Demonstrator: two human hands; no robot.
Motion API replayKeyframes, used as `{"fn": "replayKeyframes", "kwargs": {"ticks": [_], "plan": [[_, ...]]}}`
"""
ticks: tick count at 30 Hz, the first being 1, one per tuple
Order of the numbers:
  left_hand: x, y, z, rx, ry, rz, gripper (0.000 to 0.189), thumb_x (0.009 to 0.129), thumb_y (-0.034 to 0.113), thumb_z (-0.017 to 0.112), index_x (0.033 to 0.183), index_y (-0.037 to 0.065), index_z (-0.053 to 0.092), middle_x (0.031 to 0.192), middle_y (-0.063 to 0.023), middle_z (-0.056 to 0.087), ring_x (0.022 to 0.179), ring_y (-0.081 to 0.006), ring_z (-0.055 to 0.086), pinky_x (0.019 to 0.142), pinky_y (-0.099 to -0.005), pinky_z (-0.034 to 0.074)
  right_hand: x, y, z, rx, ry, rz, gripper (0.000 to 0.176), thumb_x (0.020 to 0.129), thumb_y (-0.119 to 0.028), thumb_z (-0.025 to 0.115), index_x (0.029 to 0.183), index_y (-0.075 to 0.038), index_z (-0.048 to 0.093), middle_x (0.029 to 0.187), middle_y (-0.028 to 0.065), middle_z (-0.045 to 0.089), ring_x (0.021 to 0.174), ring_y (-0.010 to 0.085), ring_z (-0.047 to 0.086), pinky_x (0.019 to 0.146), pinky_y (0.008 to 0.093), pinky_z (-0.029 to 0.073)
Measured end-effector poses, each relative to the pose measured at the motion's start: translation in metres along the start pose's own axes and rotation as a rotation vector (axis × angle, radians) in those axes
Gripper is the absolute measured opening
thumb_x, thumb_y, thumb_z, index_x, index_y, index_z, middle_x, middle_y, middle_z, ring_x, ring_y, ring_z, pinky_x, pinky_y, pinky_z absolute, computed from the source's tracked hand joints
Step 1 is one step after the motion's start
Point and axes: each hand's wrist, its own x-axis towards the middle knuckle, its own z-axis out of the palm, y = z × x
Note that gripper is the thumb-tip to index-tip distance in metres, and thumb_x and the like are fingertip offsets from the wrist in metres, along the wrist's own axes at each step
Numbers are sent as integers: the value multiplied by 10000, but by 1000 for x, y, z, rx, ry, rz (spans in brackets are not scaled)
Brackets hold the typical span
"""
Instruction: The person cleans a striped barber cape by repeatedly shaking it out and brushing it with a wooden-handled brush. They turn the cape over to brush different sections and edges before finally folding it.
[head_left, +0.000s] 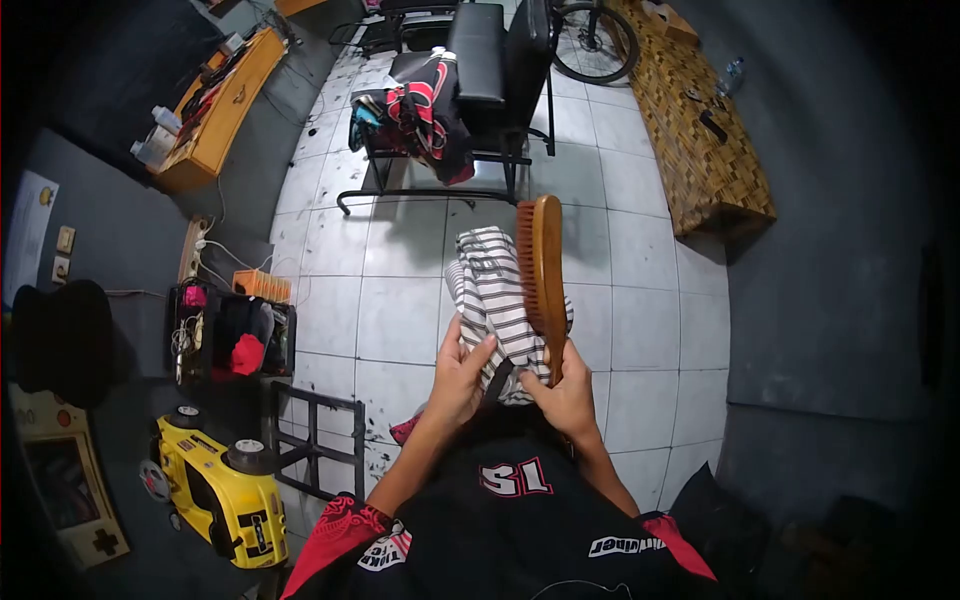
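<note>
A folded cloth (pixel 492 285) with dark stripes on white is held up in front of the body, over the tiled floor. My left hand (pixel 463 378) grips its left side, with the thumb on top of the fabric. My right hand (pixel 566 392) is closed round the handle of a wooden brush (pixel 547 265) and also touches the cloth's lower right part. The brush stands nearly upright along the cloth's right side, its reddish-brown bristles facing left, against or very near the fabric.
Ahead are a black padded bench (pixel 478 60) with clothing (pixel 425 110) on its frame and a bicycle wheel (pixel 596 42). A woven-pattern cabinet (pixel 700 150) lines the right wall. On the left are a wooden shelf (pixel 225 110), a black crate (pixel 235 330), a metal frame (pixel 318 440) and a yellow toy car (pixel 222 490).
</note>
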Motion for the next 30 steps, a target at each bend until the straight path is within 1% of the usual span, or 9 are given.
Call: {"fn": "replayKeyframes", "kwargs": {"ticks": [3,5,7,10,11,19,22,26,30], "plan": [[-19,19,-25,350,150,-56,499,879,62,520,1309,-8,278,1038,-133,570,875,-161,589,716,-243,481,-8,-17,23,206,-7,43,264,712,-60,652,820,-47,412,673,-20,387,589,52,371,505,219,340],[-35,36,-42,644,169,-21,510,871,98,546,1300,-25,299,1029,-146,573,870,-188,585,734,-266,465,-13,-15,38,261,-28,66,225,734,-8,613,830,-54,415,711,-23,415,638,48,404,563,204,362],[-52,49,-60,898,63,125,541,854,142,585,1289,-43,321,1024,-162,572,866,-225,582,766,-297,449,-20,-17,53,271,-32,72,216,746,15,592,831,-66,411,722,-28,414,662,40,413,584,192,365],[-80,57,-82,1146,106,482,588,810,191,636,1272,-43,356,1028,-188,568,870,-283,579,838,-338,424,-35,-32,76,223,-24,107,249,723,-45,635,811,-68,403,720,-30,360,616,48,355,531,200,336],[-93,63,-84,1113,50,462,616,753,79,671,1277,-39,369,1055,-199,572,988,-184,542,842,-285,416,-43,-34,84,207,-20,95,245,722,-46,632,812,-69,405,722,-30,361,620,50,355,537,201,338],[-135,64,-128,954,-144,365,470,764,-42,550,1220,-44,439,968,-118,604,894,-113,541,785,-233,432,-113,-33,110,85,124,97,214,697,-30,581,839,-66,425,724,-27,362,636,59,353,561,203,337],[-148,69,-144,871,-29,347,452,747,-18,542,1195,-6,480,983,-178,620,918,-205,598,817,-279,441,-135,-26,105,49,318,148,221,679,-44,585,833,-52,426,690,-29,348,566,74,333,503,225,325],[-157,79,-153,664,-38,318,420,771,-25,487,1190,-35,470,1006,-117,595,930,-149,544,849,-253,406,-159,-19,95,-181,546,197,200,679,-50,568,827,-19,437,609,31,392,533,105,386,500,263,356],[-168,87,-148,689,-70,319,429,764,-36,466,1193,-34,463,1015,-107,584,917,-145,541,836,-248,411,-172,-8,93,-361,577,135,309,683,-111,657,902,3,471,757,105,505,676,206,501,631,331,430]]}}
